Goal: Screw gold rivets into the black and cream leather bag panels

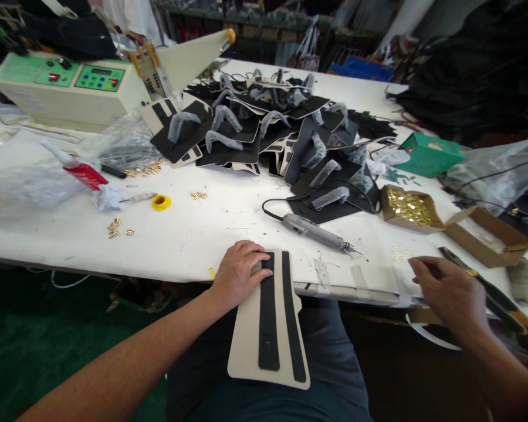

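A beige panel [249,346] with two black strips lies over my lap, its upper end at the table edge. My left hand [242,272] grips the panel's upper left, with fingers on the wider black strip [268,316]. At the right, my right hand [449,287] is closed, thumb and fingertips together; whatever they hold, if anything, is too small to make out. It is beside small gold pieces [400,253] on the white table [193,240] and the pliers [488,287].
A grey corded rotary tool [319,231] lies ahead of the panel. Behind it is a pile of black panels [233,126] with wrapped handles. Cardboard boxes [411,208] stand at right; a red bottle [84,174], yellow tape [161,203] and control machine [70,91] are at left.
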`<state>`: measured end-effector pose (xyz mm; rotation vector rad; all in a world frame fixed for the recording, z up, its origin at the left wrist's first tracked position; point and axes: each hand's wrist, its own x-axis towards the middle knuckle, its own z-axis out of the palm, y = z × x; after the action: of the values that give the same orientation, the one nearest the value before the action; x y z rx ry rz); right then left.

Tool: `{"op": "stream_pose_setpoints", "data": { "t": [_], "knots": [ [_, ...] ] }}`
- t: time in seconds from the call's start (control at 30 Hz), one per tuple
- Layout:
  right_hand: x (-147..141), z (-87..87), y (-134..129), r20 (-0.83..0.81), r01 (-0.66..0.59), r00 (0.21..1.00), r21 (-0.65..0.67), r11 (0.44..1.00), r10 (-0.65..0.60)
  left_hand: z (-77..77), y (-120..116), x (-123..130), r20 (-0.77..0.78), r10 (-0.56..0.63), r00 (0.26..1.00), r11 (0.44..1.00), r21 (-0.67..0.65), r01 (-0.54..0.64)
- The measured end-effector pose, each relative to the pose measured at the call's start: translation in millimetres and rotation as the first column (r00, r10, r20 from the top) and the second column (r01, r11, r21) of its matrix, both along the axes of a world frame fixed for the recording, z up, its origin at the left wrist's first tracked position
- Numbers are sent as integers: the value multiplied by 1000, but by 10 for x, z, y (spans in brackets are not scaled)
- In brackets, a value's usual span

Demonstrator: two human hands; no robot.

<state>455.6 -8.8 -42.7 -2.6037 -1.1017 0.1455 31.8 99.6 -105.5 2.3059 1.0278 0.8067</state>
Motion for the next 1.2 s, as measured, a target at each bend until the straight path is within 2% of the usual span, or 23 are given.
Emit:
{"op": "stream_pose_setpoints", "data": {
  "t": [0.07,0.1,0.13,0.2,0.27,0.37,0.5,0.73,1.0,1.2],
  "knots": [
    [-460,140,37,-211,-78,973,91,993,96,8,-3,1,-1,-2,1000,1000,3,2],
    [-720,181,78,-312,-173,927,136,975,208,14,-4,1,-2,-1,1000,1000,3,1],
    [-984,199,136,-411,-301,845,161,940,342,19,-4,0,-3,-1,1000,1000,3,1],
    [-1470,166,300,-499,-500,666,253,828,555,27,-2,-3,-10,-3,1000,1000,1,3],
    [-1839,72,491,-494,-607,546,324,726,677,30,2,-11,-20,-12,1000,1000,2,12],
    [-2126,-88,713,-448,-704,474,325,632,758,25,6,-26,-28,-26,999,1000,6,26],
    [-2211,-190,793,-409,-769,455,267,581,791,13,9,-40,-27,-26,999,1000,14,26],
    [-2269,-175,775,-351,-806,471,200,556,809,29,20,-40,-29,-28,999,1000,0,28],
    [-2313,-237,810,-366,-721,604,129,681,708,30,24,-45,-34,-27,999,999,-18,27],
    [-2279,-230,932,-459,-690,623,59,721,633,3,30,-43,-26,-22,999,1000,-12,22]
  ]
}}
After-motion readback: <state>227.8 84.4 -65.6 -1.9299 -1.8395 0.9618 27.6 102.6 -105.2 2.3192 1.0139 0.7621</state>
